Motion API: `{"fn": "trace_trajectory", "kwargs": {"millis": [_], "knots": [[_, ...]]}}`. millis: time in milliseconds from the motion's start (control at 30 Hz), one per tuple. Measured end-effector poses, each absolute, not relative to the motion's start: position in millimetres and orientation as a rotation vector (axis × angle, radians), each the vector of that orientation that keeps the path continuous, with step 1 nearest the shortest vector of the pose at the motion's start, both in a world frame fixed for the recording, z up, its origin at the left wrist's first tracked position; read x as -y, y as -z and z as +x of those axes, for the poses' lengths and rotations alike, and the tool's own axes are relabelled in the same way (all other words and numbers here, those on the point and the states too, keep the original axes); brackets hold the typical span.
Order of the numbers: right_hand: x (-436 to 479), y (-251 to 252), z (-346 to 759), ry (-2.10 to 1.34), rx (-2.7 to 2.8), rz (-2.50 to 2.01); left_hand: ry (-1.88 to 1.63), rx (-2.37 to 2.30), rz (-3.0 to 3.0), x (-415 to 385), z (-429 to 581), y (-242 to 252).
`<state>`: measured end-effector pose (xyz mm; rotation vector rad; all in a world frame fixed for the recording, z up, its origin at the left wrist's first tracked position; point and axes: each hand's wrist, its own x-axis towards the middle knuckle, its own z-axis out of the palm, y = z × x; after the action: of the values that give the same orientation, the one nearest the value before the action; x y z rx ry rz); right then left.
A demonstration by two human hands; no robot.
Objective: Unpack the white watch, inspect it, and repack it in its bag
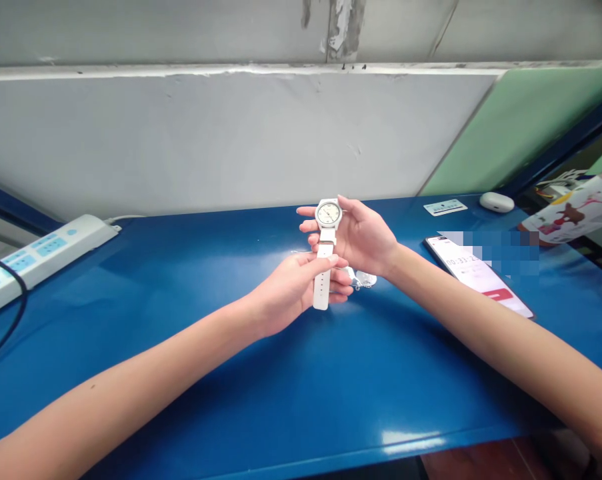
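A white wristwatch (329,215) with a round pale dial is held up above the blue table, its strap hanging down toward me. My left hand (298,288) pinches the lower, holed part of the strap between thumb and fingers. Around the watch case, my right hand (363,233) has its thumb on the right side, with fingers reaching behind to the left. Behind the hands lies a small clear, shiny item (365,279) on the table, partly hidden; its kind is unclear.
A white power strip (45,257) with a black cable (21,307) lies at the left. On the right are a phone (481,277) showing a timer, a card (445,207), a white earbud case (497,202) and a printed bag (575,207). A wall (205,140) stands behind the blue table (291,400).
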<state>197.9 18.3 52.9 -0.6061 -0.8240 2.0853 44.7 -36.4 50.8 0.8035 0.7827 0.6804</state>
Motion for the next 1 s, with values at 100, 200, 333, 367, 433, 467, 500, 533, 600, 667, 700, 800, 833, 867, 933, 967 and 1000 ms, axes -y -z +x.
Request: {"fn": "trace_trajectory", "kwargs": {"millis": [100,200,333,367,433,467,500,533,600,667,700,800,833,867,933,967,1000], "knots": [[-16.9,-55.0,196.5,-2.078,0.827,-0.599,-0.706,-0.765,0.817,36.5,43.4,-50.1],[-16.3,-52.8,195.3,-2.053,0.873,-0.63,-0.704,-0.694,0.768,36.8,42.4,-47.4],[-17.5,-48.2,196.1,-1.942,0.976,-0.675,-0.638,-0.637,0.69,37.9,43.0,-45.6],[-18.0,-47.7,196.6,-1.899,0.989,-0.689,-0.641,-0.65,0.679,38.3,43.4,-45.5],[-19.2,-47.6,197.7,-1.816,1.003,-0.699,-0.676,-0.697,0.686,38.8,44.4,-45.3],[-19.7,-47.8,198.2,-1.781,1.006,-0.697,-0.693,-0.714,0.697,39.0,44.7,-45.1],[-20.0,-48.1,198.6,-1.755,1.009,-0.69,-0.704,-0.72,0.709,39.2,44.9,-44.8],[-20.1,-48.5,198.9,-1.749,1.013,-0.681,-0.707,-0.713,0.719,39.4,45.0,-44.4],[-19.7,-49.3,199.5,-1.795,1.027,-0.655,-0.694,-0.676,0.734,39.9,44.7,-43.3],[-18.6,-49.8,200.0,-1.898,1.062,-0.621,-0.676,-0.638,0.755,40.7,44.2,-41.9],[-18.0,-50.0,200.3,-1.949,1.083,-0.607,-0.661,-0.621,0.765,41.1,43.9,-41.2],[-16.6,-50.3,200.9,-2.031,1.126,-0.579,-0.618,-0.6,0.804,41.9,43.2,-40.0],[-16.4,-50.4,200.9,-2.031,1.126,-0.573,-0.612,-0.608,0.821,41.8,43.0,-40.0],[-16.2,-50.6,200.9,-2.023,1.122,-0.567,-0.612,-0.617,0.835,41.4,42.8,-40.1],[-16.0,-51.4,200.7,-2.002,1.114,-0.57,-0.616,-0.63,0.856,40.1,42.1,-40.6],[-16.0,-51.8,200.7,-1.994,1.113,-0.58,-0.616,-0.628,0.863,39.2,41.8,-40.9],[-15.9,-52.3,200.8,-1.99,1.118,-0.592,-0.615,-0.622,0.867,38.3,41.4,-41.0]]}}
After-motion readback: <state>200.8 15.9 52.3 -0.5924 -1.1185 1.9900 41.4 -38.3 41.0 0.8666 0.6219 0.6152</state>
